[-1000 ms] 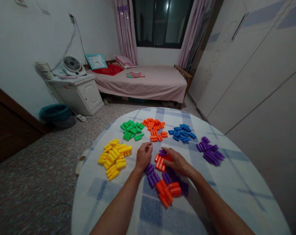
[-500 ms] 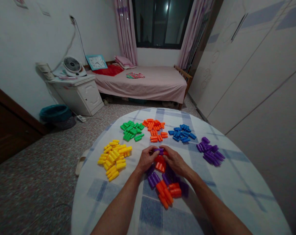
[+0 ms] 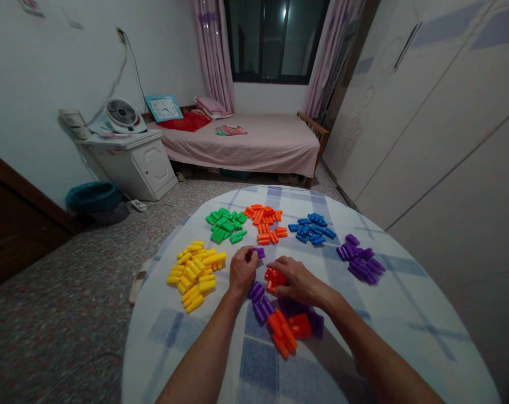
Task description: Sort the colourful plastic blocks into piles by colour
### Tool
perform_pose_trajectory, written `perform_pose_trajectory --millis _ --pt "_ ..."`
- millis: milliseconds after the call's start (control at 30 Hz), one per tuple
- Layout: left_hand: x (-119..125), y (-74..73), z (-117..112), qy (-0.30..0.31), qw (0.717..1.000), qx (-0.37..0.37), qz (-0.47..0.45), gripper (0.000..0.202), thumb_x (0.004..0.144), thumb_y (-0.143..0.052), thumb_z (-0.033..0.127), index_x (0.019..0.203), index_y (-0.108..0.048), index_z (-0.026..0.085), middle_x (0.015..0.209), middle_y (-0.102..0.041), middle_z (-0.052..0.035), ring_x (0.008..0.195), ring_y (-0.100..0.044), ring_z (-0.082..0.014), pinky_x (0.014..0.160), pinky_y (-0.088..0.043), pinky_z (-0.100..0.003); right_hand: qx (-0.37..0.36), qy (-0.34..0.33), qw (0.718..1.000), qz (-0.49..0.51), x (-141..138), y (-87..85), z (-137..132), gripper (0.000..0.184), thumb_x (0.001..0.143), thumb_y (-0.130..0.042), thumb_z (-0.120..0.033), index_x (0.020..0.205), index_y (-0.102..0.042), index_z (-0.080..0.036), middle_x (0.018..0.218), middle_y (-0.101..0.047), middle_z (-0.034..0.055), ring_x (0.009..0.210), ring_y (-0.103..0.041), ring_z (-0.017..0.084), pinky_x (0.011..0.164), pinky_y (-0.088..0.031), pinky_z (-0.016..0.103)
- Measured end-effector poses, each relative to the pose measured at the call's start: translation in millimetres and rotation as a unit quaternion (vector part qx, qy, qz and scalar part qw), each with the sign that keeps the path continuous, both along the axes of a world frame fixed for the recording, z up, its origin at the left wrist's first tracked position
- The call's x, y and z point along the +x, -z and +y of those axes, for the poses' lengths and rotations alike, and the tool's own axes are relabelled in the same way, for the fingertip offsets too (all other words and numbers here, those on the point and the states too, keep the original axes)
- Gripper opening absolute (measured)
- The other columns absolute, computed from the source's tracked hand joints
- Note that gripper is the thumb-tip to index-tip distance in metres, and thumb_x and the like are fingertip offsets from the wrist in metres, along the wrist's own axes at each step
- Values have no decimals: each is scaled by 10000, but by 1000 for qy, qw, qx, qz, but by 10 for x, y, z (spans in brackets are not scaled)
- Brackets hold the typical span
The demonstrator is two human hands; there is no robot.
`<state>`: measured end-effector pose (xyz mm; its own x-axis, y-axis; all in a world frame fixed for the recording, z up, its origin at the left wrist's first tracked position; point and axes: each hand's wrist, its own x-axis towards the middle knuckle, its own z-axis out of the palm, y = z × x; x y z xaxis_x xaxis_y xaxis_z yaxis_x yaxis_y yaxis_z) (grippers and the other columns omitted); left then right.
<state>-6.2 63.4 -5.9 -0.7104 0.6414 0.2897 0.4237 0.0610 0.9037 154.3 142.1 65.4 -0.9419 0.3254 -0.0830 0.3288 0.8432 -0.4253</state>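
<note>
- Your left hand [image 3: 241,270]: curled, pinching a purple plastic peg [image 3: 260,253] at the fingertips.
- Your right hand [image 3: 299,280]: fingers over orange pegs [image 3: 274,278], touching them; grip cannot be told.
- Mixed purple-and-orange pile [image 3: 280,322]: just nearer you, on the checked tablecloth [image 3: 406,320].
- Sorted piles: yellow [image 3: 194,276], green [image 3: 225,224], orange [image 3: 263,227], blue [image 3: 311,228], purple [image 3: 359,258].

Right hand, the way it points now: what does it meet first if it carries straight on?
The right hand points left, and the first thing in line is the small cluster of orange-red plastic pieces. Its fingertips are at the cluster's edge, possibly already touching; depth is unclear.
</note>
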Motion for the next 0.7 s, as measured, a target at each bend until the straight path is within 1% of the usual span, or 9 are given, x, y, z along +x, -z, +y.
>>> perform_pose_trajectory --millis 67,100,200,300,367,467,533,600,700 --pt "-18 24 2 -8 1000 -3 7 185 800 -531 236 900 -678 185 869 -690 -53 800 -625 -162 780 -487 -299 36 -14 999 -30 -46 39 -22 614 702 -715 -292 1283 -532 -217 1244 -543 130 1102 -504 293 912 -402 432" --pt "-25 34 4 -11 1000 -4 6 186 803 -531 239 904 -678 186 870 -690 -53 802 -626 -163 779 -488 -300 48 -17 998 -31 -72 63 -3 607 703 -721 -294 1276 -538 -213 1230 -552 133 1089 -509 292 900 -407 429" --pt "-34 59 14 -17 1000 -4 -11 196 813 -526 252 926 -673 188 876 -691 -54 802 -631 -165 757 -493 -295 79 2 997 13 -168 143 135 461 796 -632 -234 1249 -555 -203 1209 -565 131 1067 -530 255 885 -418 380" --pt "-30 72 21 -28 999 -3 -15 193 808 -528 244 931 -666 189 873 -686 -54 793 -628 -164 737 -490 -289 118 85 986 81 -241 212 300 486 817 -588 -180 1295 -503 -189 1313 -493 147 1139 -499 256 902 -410 369" --pt "-23 66 22 -36 999 -3 1 176 793 -531 221 905 -664 191 856 -677 -49 790 -619 -164 739 -479 -289 131 151 973 114 -242 235 373 472 819 -569 -164 1286 -500 -157 1310 -484 161 1133 -501 251 892 -410 353" --pt "-9 30 19 -38 997 -17 58 128 777 -529 197 810 -653 193 796 -644 -36 780 -588 -166 744 -452 -292 109 219 964 105 -178 234 401 249 856 -499 -188 1076 -604 -137 1068 -605 123 929 -571 202 777 -416 291" --pt "-2 0 16 -40 994 -33 98 130 791 -511 197 725 -622 192 733 -601 -25 753 -559 -164 725 -430 -287 65 213 973 52 -140 225 387 154 859 -495 -232 874 -633 -165 842 -633 61 749 -568 168 660 -383 259" --pt "0 -19 14 -43 990 -47 123 184 811 -489 204 648 -573 195 685 -554 -15 722 -532 -158 701 -408 -279 21 171 985 3 -145 226 376 165 840 -524 -264 733 -617 -180 694 -606 22 634 -528 141 586 -331 244" --pt "-8 -18 12 -41 989 -54 132 240 823 -483 220 585 -506 197 650 -505 -4 691 -502 -150 677 -381 -270 2 133 991 15 -253 261 409 169 819 -545 -243 687 -623 -172 690 -608 24 632 -514 129 591 -325 235"
